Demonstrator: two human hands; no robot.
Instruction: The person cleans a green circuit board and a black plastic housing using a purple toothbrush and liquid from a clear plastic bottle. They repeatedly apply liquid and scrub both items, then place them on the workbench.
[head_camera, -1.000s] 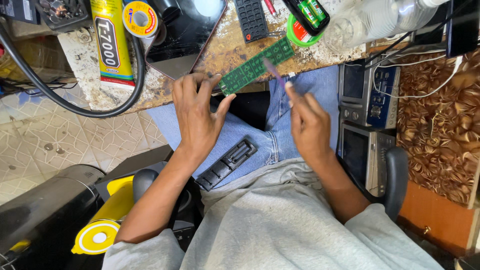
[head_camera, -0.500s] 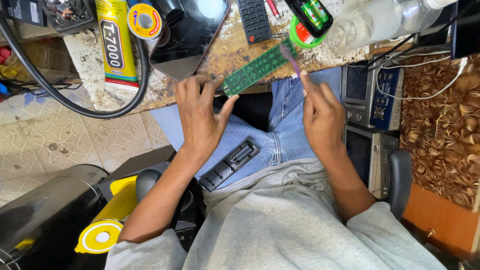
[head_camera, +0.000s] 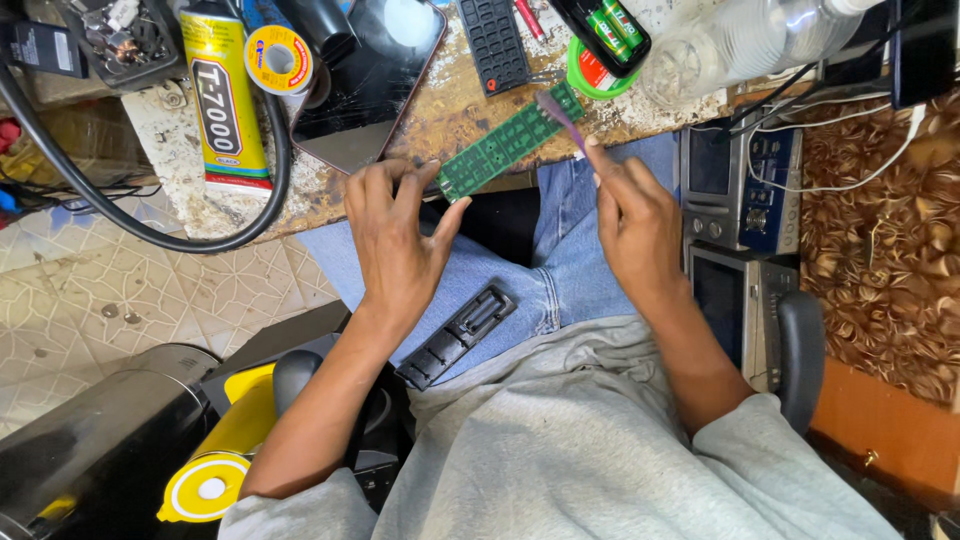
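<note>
A long green circuit board (head_camera: 508, 141) lies at the edge of the worn workbench (head_camera: 440, 115). My left hand (head_camera: 398, 240) pins its near end with the fingertips. In my right hand (head_camera: 635, 225) is a purple toothbrush (head_camera: 562, 117), its head resting on the far end of the board. A black remote casing half (head_camera: 458, 333) sits on my lap, on the blue jeans.
On the bench are a yellow glue tube (head_camera: 225, 95), a solder spool (head_camera: 279, 60), a cracked dark tablet (head_camera: 370, 75), a black rubber keypad (head_camera: 494, 42), a battery holder (head_camera: 605, 32) and a clear plastic bottle (head_camera: 740, 40). Electronic units (head_camera: 735, 180) stand at right. A thick black cable (head_camera: 150, 235) loops at left.
Both hands and the board have shifted up toward the bench. The brush head has moved along the board to its far end.
</note>
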